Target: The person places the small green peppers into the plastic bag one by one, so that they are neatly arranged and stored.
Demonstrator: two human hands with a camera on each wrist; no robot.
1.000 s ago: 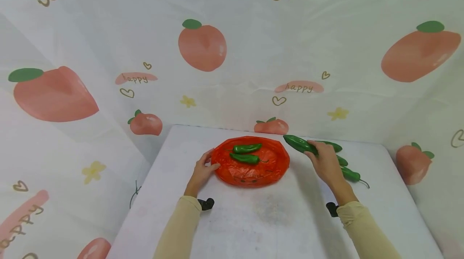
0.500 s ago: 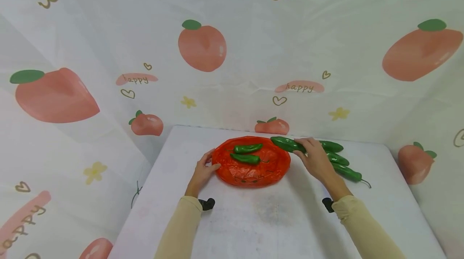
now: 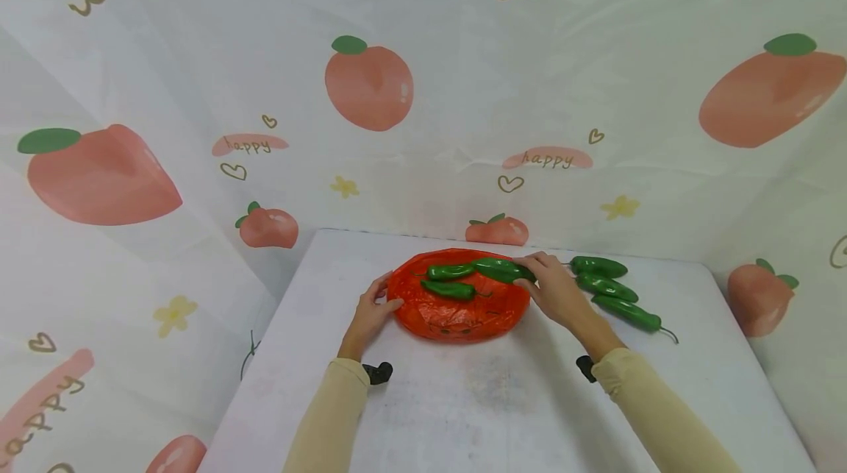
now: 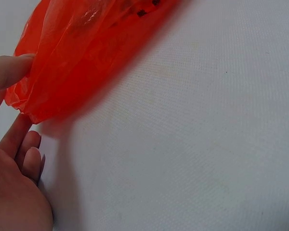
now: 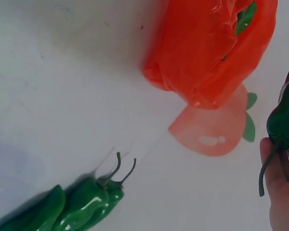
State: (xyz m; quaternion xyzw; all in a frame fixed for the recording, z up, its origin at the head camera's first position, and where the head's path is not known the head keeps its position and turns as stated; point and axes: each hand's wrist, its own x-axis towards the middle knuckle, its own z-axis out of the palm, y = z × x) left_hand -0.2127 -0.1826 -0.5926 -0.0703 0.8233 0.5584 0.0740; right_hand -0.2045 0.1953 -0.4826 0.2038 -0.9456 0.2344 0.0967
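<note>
A red plastic bag [image 3: 456, 318] lies spread with its mouth open on the white table, two green chili peppers [image 3: 448, 290] resting in it. My left hand [image 3: 365, 318] pinches the bag's left rim; in the left wrist view the thumb [image 4: 12, 70] lies on top of the plastic and fingers reach below. My right hand [image 3: 554, 295] holds another green chili pepper [image 3: 498, 269] over the bag's right back part, its tip pointing left. In the right wrist view that pepper's stem end [image 5: 282, 127] hangs by the fingers, at the right edge.
Three more green chili peppers [image 3: 605, 287] lie side by side on the table, right of my right hand. A white cloth backdrop [image 3: 437, 193] printed with peaches rises behind the table [image 3: 463, 414] and along both sides.
My right hand has carried the chili pepper leftward from beside the other peppers to over the bag. My left hand stays at the bag's rim.
</note>
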